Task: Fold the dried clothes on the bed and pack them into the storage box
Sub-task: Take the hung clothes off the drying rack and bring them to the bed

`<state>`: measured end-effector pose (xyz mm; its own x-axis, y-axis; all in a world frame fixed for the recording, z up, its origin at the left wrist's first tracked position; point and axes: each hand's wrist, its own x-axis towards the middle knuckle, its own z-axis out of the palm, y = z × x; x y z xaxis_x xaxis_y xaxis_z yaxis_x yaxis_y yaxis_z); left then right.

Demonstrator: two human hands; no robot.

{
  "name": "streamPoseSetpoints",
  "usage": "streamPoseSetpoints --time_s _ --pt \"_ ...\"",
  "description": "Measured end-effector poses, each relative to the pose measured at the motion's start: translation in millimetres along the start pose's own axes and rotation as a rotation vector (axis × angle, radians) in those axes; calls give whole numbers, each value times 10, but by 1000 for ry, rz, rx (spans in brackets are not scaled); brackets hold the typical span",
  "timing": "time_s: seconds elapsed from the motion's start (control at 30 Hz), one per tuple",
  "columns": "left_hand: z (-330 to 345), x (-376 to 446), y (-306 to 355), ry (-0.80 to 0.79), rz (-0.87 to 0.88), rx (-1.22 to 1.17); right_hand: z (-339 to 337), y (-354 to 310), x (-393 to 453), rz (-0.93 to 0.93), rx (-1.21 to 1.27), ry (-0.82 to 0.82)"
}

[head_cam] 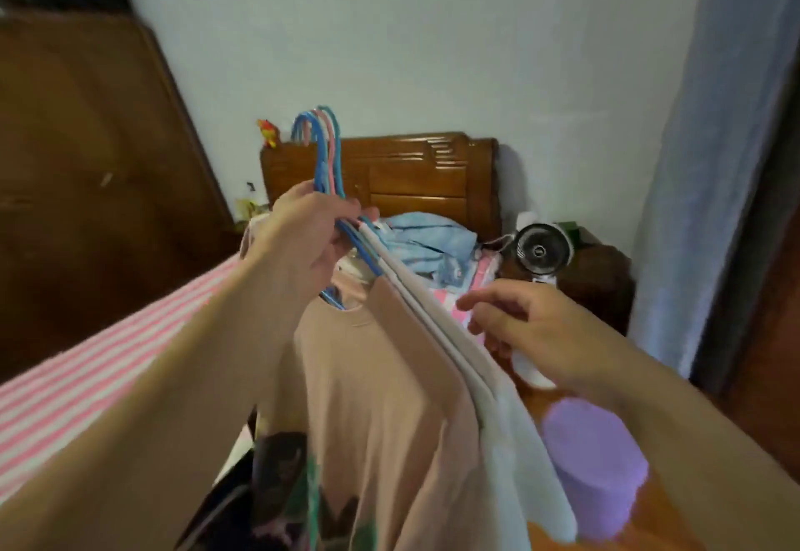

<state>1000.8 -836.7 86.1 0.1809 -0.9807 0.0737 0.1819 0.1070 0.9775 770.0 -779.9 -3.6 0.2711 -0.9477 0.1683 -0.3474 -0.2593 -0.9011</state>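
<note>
Left grip (303, 238) clasps a bunch of blue and pink hangers (327, 152) at their necks, holding them over the bed (86, 360); a beige T-shirt (389, 399) and pale garments (511, 420) hang from them. Right grip (532, 329) is loose, fingers relaxed, just beside the pale garments, holding nothing.

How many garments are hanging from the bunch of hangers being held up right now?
3 that I can tell: a beige printed T-shirt in front, a grey garment behind it, and a pale mint one farthest right. The left hand grips the hangers; more may be hidden.
</note>
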Motion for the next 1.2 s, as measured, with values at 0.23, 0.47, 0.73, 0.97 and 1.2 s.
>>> streamPoseSetpoints --time_s 0.23,0.47,0.73,0.97,1.2 --pt "-293 1640 844 209 117 100 -265 -429 2280 -166 -16 -142" --pt "-651 2654 741 383 151 161 69 -749 4101 -214 -8 -359" --pt "-958 4024 -408 508 120 -74 1021 181 5332 -513 -455 -154" --pt "-1185 5151 -1315 645 -92 -168 1501 1447 6237 -568 -644 -53" --pt "-1491 5960 -1888 825 -137 -198 1391 2252 7028 -555 -575 -393"
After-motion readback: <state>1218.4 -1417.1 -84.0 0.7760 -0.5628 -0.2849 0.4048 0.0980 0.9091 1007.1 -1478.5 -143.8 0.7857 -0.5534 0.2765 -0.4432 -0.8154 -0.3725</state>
